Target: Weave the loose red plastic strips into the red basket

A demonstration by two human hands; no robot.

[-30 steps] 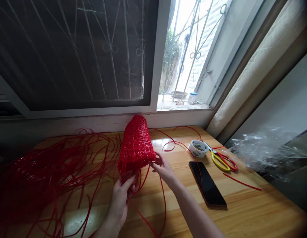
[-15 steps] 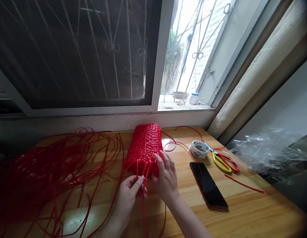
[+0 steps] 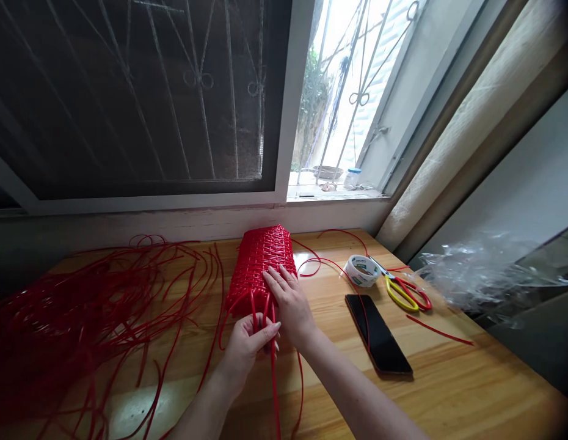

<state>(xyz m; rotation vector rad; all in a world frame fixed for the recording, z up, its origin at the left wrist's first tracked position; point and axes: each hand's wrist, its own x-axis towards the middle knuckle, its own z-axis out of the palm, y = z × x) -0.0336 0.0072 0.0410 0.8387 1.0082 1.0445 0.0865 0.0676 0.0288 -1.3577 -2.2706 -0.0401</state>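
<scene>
A red woven basket (image 3: pixel 261 260) made of shiny plastic strands lies on the wooden table, its near end toward me. Loose red strands (image 3: pixel 273 385) come out of that end and trail down over the table. Between thumb and fingers, my left hand (image 3: pixel 250 339) pinches some of these strands just below the basket. My right hand (image 3: pixel 291 302) lies with fingers outstretched on the basket's right side, pressing on the weave. The undersides of my left fingers are partly hidden behind the strands.
A tangle of red strands (image 3: pixel 105 305) spreads over the table's left. To the right are a tape roll (image 3: pixel 362 271), scissors (image 3: pixel 400 292) with yellow and red handles, a black phone (image 3: pixel 378 335) and a cut strand (image 3: pixel 440 330). Clear plastic wrapping (image 3: pixel 485 275) sits beyond the table's right edge.
My right hand has moved up and left, from the basket's near right corner onto its woven top. My left hand still holds strands, its thumb now further right. The view has shifted slightly.
</scene>
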